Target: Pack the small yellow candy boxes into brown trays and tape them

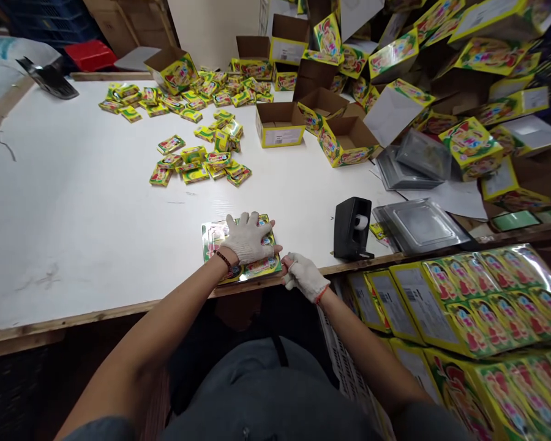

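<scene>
A flat display pack (262, 267) of small yellow and green boxes, with a shiny clear cover over it, lies at the table's front edge. My left hand (248, 240), in a white knitted glove with bare fingertips, is spread flat on top of it. At the pack's front right corner is my right hand (303, 275), gloved the same way. Its fingers are pinched together by the corner; whatever they hold is too small to make out. A black tape dispenser (351, 229) with a white roll stands to the right.
Loose small boxes (197, 164) lie beyond the pack, with a bigger heap (206, 89) behind. Open display cartons (282, 125) pile up at the back right. Clear plastic lids (420, 225) sit right of the dispenser. Filled packs (496, 294) are stacked below the table's right edge.
</scene>
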`<state>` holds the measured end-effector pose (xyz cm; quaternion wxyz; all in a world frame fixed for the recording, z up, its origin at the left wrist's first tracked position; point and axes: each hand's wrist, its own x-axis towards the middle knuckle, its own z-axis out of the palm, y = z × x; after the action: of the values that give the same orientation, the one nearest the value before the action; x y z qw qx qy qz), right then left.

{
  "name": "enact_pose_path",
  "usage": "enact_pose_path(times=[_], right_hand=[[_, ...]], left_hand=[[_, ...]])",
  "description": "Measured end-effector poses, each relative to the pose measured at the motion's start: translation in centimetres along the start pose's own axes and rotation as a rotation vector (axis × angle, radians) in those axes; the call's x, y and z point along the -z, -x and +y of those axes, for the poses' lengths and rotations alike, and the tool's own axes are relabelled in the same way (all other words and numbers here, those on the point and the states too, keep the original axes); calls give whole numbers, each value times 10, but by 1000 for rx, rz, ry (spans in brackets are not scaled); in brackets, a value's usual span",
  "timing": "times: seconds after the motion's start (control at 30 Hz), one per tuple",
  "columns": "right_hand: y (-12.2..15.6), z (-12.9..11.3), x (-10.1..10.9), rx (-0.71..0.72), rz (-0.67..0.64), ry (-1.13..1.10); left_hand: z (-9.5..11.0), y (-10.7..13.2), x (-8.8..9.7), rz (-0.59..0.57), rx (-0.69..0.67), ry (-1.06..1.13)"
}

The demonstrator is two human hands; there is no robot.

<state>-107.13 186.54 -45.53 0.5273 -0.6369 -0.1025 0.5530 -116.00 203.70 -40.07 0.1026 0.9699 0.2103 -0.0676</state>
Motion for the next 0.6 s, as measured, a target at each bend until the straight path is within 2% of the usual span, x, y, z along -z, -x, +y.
enact_pose_path(times=[0.1,0.17,0.23,0.37,0.53,0.6], right_hand=[[-4,-5,0,-3,-9,49],[-6,-7,2,-6,-44,68],[-6,-8,7,-17,-68,-4],[-8,-3,9,-41,-20,-106],[-3,7,-5,-37,-10,75],[5,6,-4,-59,-50,199]], left_hand=[[3,-5,5,-46,21,2],[5,-6,5,-30,26,-16],[7,-6,2,-8,34,-27],[7,-5,-7,30,42,-41],[7,0,-12,84,22,-59],[7,2,-11,97,16,-66]])
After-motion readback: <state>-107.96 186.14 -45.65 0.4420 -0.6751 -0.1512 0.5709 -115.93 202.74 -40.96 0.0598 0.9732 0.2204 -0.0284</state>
